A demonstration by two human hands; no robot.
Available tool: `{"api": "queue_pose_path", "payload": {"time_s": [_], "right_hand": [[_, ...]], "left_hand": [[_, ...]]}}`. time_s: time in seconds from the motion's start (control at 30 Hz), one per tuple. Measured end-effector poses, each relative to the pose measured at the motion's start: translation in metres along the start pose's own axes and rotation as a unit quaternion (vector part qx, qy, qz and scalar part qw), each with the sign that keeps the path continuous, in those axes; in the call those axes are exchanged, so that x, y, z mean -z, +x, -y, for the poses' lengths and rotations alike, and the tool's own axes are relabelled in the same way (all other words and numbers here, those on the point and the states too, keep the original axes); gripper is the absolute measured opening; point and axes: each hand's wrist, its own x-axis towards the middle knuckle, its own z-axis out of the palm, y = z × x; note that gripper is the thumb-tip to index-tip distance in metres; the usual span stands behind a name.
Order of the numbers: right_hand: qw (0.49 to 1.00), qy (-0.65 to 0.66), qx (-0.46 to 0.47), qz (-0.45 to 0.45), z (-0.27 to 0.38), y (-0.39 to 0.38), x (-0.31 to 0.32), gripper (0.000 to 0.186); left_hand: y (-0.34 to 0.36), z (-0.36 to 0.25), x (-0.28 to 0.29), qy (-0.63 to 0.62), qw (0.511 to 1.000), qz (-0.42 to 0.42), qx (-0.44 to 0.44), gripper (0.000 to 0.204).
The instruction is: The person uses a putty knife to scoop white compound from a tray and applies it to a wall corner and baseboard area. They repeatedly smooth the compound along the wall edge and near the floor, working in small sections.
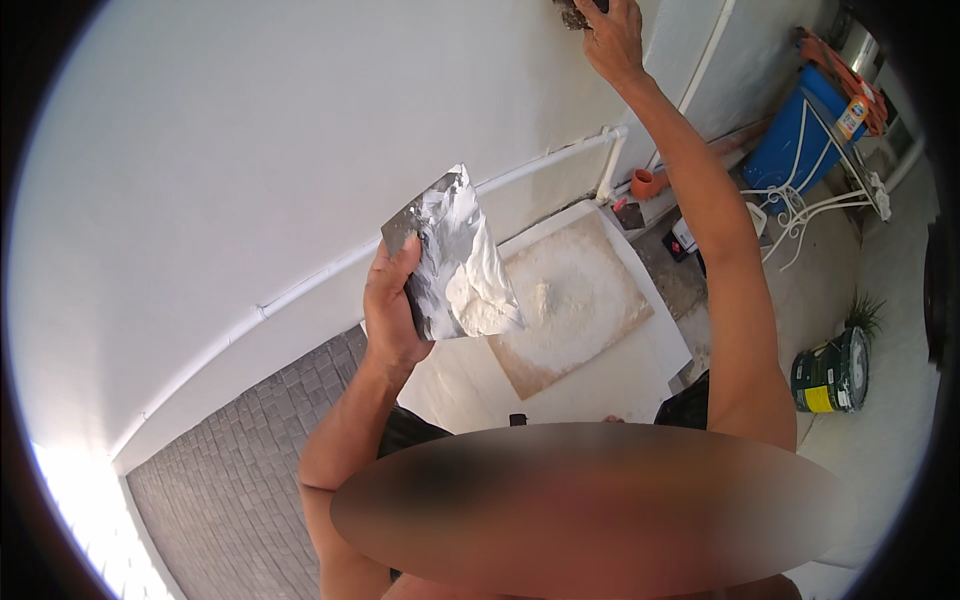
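Observation:
My left hand (392, 295) grips a flat rectangular metal plate (402, 228), its thumb lying over the near face. Thick white plaster (480, 275) is smeared across the plate and heaped toward its lower right corner. High up near the top edge, my right hand (614, 42) is closed on a dark, crusted hand tool (574, 14) held close to the white wall (250, 130). The picture's edge cuts that tool off, so its exact kind and whether it touches the wall cannot be made out.
Below lies a white sheet with a brown board (525, 370) under scattered white powder (560, 300). A white pipe (540, 163) runs along the wall. At right are a terracotta pot (645, 183), a blue bin (790, 140), a white metal frame (795, 210) and a dark green bucket (830, 372).

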Motion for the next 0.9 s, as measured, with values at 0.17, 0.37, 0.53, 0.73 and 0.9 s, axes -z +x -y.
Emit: {"api": "queue_pose_path", "payload": {"time_s": [0.17, 0.37, 0.53, 0.73, 0.9], "right_hand": [[0.992, 0.067, -0.039, 0.097, 0.027, -0.108, -0.010, 0.085], [0.966, 0.101, -0.099, 0.218, 0.068, -0.203, 0.008, 0.077], [0.830, 0.448, -0.274, 0.190, 0.118, -0.202, 0.082, 0.060], [0.735, 0.642, -0.092, 0.195, 0.206, -0.126, 0.183, 0.051], [0.854, 0.371, -0.091, 0.353, 0.160, -0.133, 0.157, 0.072]], "left_hand": [[-0.001, 0.001, 0.000, 0.002, 1.000, -0.020, 0.000, 0.043], [-0.002, -0.001, 0.002, -0.004, 0.999, -0.039, -0.005, 0.040], [0.009, 0.000, 0.016, -0.104, 0.988, -0.110, 0.042, 0.038], [0.026, 0.012, 0.017, -0.109, 0.970, -0.173, 0.129, 0.033], [0.011, -0.013, 0.009, -0.190, 0.967, -0.151, 0.075, 0.018]]}}
